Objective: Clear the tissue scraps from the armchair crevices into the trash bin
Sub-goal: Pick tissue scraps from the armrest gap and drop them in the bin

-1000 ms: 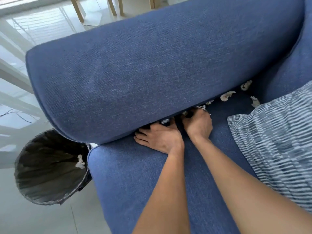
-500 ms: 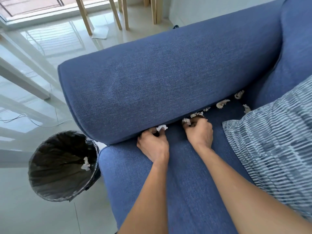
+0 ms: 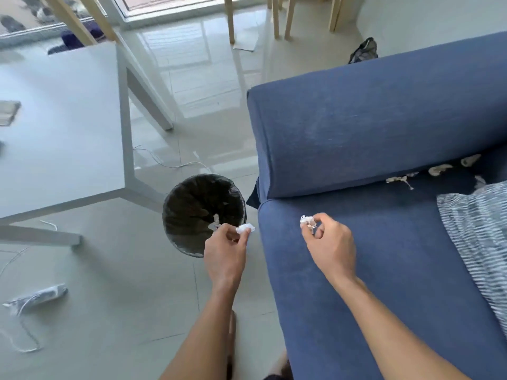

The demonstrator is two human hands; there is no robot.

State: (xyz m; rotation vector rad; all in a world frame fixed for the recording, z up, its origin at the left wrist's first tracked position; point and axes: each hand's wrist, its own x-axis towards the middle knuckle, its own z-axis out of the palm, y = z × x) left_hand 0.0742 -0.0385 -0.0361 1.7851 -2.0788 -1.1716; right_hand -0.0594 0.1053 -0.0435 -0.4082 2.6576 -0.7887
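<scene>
**Two pinched scraps, bin close by**

Left hand [image 3: 225, 252] out over the floor at the near rim of the trash bin [image 3: 175, 215], fingertips clenched on a small white tissue scrap [image 3: 245, 229] — scrap just outside the rim on the armchair side, not yet inside. Right hand [image 3: 330, 242] above the seat cushion [image 3: 370, 270] near its front corner, thumb and forefinger pinched on a second crumpled scrap [image 3: 307, 220], held clear of the fabric.

Round bin, black liner, standing on pale floor tiles [image 3: 115, 297] between the white worktop [image 3: 55, 119] and the blue armchair [image 3: 384, 119]. One white piece [image 3: 214, 222] already lying inside against the liner.

More tissue scraps [image 3: 439, 169] lined along the crevice where the armrest meets the seat — several pale bits, some half tucked under the armrest, one loose on the cushion beside the striped pillow [image 3: 477, 242]. Pillow resting on the seat at the right edge.

On the floor: thin white cables [image 3: 175, 164] trailing under the worktop, a blurred pale object [image 3: 38, 296] at the left. Wooden furniture legs [image 3: 275, 17] standing farther back.
</scene>
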